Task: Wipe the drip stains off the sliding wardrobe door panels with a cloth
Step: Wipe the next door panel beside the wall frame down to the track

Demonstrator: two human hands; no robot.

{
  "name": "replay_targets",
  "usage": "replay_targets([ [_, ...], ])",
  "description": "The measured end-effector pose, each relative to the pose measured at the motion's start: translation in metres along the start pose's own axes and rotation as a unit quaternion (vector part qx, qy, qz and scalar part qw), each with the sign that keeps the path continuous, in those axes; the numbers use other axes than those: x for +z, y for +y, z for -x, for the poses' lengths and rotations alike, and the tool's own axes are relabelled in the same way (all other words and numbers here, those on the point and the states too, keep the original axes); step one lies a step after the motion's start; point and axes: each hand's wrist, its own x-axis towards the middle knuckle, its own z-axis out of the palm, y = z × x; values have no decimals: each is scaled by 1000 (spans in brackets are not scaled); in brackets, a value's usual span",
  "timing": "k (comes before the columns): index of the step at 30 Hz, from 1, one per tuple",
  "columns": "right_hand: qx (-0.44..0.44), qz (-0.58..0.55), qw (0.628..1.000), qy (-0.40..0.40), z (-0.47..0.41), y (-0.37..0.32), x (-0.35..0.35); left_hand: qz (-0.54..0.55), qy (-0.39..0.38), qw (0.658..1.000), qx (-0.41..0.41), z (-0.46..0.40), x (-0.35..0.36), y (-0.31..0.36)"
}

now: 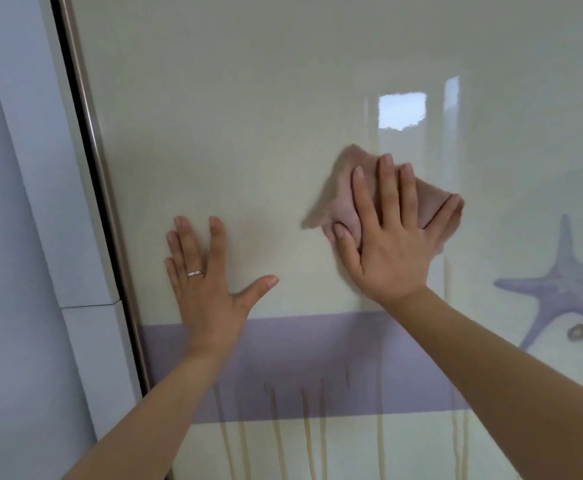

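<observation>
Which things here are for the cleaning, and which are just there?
For the job: pink cloth, right hand pressing it, left hand flat on the door panel, drip stains.
Just there: starfish picture, purple stripe, ring, metal door edge.

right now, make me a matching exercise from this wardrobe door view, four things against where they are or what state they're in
Things:
1. pink cloth
2. left hand
3. starfish print
4. drip stains

Descriptions:
A. flat on the bare panel, wearing a ring
B. running down across the purple band
C. pressed under the right hand
D. purple, at the right edge

Pairs: 1-C, 2-A, 3-D, 4-B
</observation>
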Motion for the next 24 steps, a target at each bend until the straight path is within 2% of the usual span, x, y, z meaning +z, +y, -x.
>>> replay_targets([
  [2,-2,-2,1000,-2,28,-6,1,5,-3,1000,2,0,-1,-1],
  [5,-82,-5,994,-75,109,-12,-6,-4,-9,1000,-3,0,-3,0],
  [8,-144,-18,986,-85,108,3,-8,-8,-10,1000,-6,0,-3,2],
  [12,-63,-15,998,-14,31,11,-1,-4,-11,1000,-5,-1,-4,3],
  [15,-5,-11,1000,-19,59,9,0,4,-21,1000,-10,-1,-6,6],
  [19,-38,7,994,-104,142,14,-13,4,-32,999,-15,0,-10,11],
  [21,-55,3,993,-102,126,22,-13,3,-38,999,-15,0,-11,12],
  [24,-16,1,998,-67,70,28,-11,6,-30,999,-14,-1,-9,9],
])
